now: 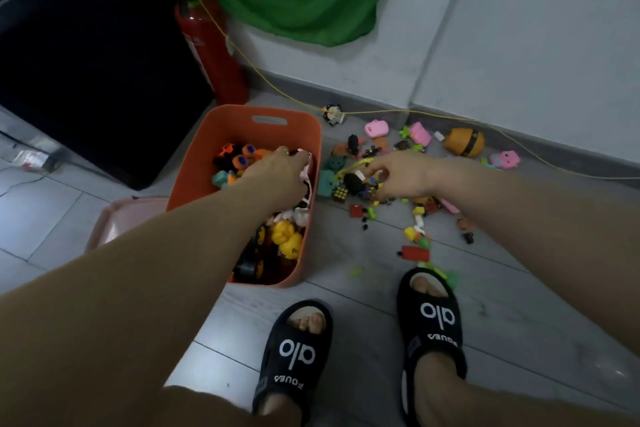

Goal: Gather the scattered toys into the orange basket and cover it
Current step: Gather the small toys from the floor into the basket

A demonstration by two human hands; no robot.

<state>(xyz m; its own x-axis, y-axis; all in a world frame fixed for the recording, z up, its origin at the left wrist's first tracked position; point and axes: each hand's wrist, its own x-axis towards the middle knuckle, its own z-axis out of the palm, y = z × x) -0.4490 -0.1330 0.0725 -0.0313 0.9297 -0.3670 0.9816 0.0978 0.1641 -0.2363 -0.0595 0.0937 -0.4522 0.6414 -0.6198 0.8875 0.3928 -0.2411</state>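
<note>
a: two hands are working at once. the left hand (280, 168) is reaching over the orange basket (221, 135), fingers curled round a white-and-pink toy (307, 163) near the basket's right wall.

b: and the right hand (398, 178)?

a: it is lying just outside the basket, toward three o'clock from the left hand, fingers bent down into the scattered toys (398, 184) on the floor (346, 295). it is pinching at a small dark piece, though i cannot tell whether the piece is truly held yet.

b: so which way is the basket lying from that right hand?

a: at nine o'clock, just beside it — the basket's right wall is standing between the two hands. the basket's long axis is running from six to twelve o'clock, away from the person, with the handle slot at the far end.

b: then the carry is looking like a short one?

a: i'm judging so — a sideways move toward nine o'clock, lifting over the rim. the right hand is the nearer one to the pile; the left is the nearer one to the basket.

b: what is remaining?

a: plenty. toys are spreading from the right hand out to one and two o'clock, along the wall (485, 45), with an orange round toy (464, 142) well apart. a pink lid (117, 218), probably the cover, is lying at the basket's left side.
</note>
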